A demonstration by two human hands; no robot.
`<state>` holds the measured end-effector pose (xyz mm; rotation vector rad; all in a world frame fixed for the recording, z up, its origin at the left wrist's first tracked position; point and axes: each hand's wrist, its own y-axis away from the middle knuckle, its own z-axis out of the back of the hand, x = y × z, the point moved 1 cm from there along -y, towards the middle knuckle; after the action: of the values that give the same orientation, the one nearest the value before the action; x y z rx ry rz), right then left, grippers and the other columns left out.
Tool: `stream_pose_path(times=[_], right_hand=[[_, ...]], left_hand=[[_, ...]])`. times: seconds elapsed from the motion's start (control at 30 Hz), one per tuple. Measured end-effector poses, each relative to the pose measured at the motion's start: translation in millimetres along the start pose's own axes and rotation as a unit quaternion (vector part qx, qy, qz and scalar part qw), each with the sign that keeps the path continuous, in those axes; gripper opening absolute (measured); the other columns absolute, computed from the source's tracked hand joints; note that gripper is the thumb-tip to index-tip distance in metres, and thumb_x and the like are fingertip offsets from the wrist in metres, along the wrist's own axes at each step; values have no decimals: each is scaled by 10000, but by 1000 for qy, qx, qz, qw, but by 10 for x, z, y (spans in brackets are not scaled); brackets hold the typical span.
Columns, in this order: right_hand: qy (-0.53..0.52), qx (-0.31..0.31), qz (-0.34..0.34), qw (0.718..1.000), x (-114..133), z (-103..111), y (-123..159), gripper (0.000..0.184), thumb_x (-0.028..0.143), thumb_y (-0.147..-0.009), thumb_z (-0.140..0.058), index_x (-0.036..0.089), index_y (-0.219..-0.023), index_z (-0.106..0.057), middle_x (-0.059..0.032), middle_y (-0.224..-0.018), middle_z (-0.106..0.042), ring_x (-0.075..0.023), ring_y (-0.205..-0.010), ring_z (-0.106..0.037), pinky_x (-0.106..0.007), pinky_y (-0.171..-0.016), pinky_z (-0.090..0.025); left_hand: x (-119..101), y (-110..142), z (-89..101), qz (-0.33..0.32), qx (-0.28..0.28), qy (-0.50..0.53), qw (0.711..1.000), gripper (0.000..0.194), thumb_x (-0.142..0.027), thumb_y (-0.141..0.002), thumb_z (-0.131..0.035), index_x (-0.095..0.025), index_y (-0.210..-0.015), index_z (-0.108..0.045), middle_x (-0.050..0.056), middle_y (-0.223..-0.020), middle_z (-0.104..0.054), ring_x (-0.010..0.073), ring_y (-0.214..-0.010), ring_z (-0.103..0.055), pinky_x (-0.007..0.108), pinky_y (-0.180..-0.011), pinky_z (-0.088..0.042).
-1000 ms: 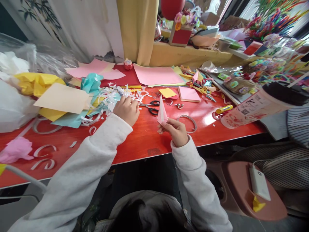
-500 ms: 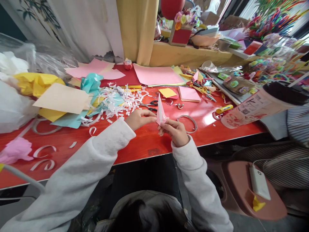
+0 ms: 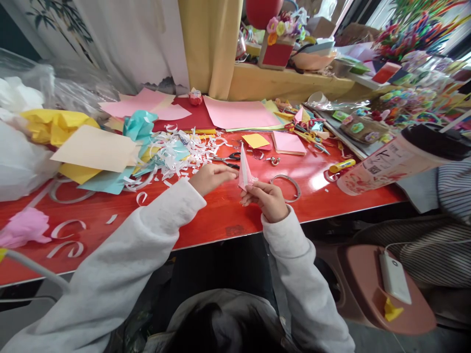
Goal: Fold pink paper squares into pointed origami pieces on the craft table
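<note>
A folded pink paper piece point(image 3: 244, 170), tall and pointed at the top with a pale strip down its face, stands upright above the red table. My right hand point(image 3: 270, 198) pinches its lower right corner between thumb and fingers. To its left, my left hand point(image 3: 211, 179) has its fingers stretched out toward the paper; the fingertips lie close to its left edge and grip nothing. Black-handled scissors point(image 3: 232, 157) lie on the table just behind the left fingertips. A ring of white paper strip point(image 3: 298, 189) rests to the right of the right hand.
Curled white paper shreds point(image 3: 176, 152) pile up behind the left hand. Pink square notes point(image 3: 289, 142) and a yellow square point(image 3: 255, 141) lie further back. A tall cup point(image 3: 386, 157) leans in from the right, beside a yellow marker point(image 3: 342, 165). Crumpled pink paper point(image 3: 25, 227) sits far left.
My left hand has let go of the folded pink paper and drawn slightly left, its fingers straightening. The right hand still pinches the paper in the same place.
</note>
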<state>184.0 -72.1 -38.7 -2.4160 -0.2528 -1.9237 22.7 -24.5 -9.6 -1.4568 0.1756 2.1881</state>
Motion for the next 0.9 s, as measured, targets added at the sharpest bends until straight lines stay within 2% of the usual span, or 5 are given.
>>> stream_pose_path(times=[0.1,0.2,0.3,0.47,0.9], right_hand=[[-16,-10,-2,1000,-13,9,-7,194,301,-603,-657,115,-611,-603,-23,-571,-626,-103,-461,-586,-208,-458,-490],[-18,-8,-9,1000,-13,7,-15,213,311,-601,-661,109,-620,-599,-26,-582,-630,-108,-474,-597,-205,-462,-497],[-13,-9,-11,1000,-1,-3,-18,223,318,-602,-664,108,-633,-596,-20,-583,-627,-106,-476,-600,-207,-473,-505],[16,0,-3,1000,17,-21,-10,233,329,-605,-663,108,-633,-596,-15,-574,-619,-106,-479,-600,-224,-495,-516],[67,-5,89,994,-1,-47,21,201,311,-644,-634,130,-731,-626,-19,-603,-626,-112,-558,-604,-269,-599,-531]], left_hand=[[-28,12,81,-31,-114,-49,992,211,-248,-758,-452,-148,-863,-604,62,-868,-623,145,-746,-562,269,-588,-460],[-86,70,52,-171,-207,-203,942,160,-244,-739,-507,-153,-846,-584,54,-864,-586,150,-789,-520,315,-705,-439],[-103,127,-67,-305,-155,-332,879,133,-227,-760,-489,-163,-829,-584,43,-822,-571,162,-810,-487,338,-754,-399],[-47,148,-150,-343,-121,-426,829,171,-237,-784,-459,-166,-868,-589,49,-831,-586,177,-799,-468,336,-711,-376],[-47,151,-112,-330,-112,-409,844,176,-249,-789,-464,-163,-844,-608,50,-814,-594,174,-791,-464,331,-693,-347]])
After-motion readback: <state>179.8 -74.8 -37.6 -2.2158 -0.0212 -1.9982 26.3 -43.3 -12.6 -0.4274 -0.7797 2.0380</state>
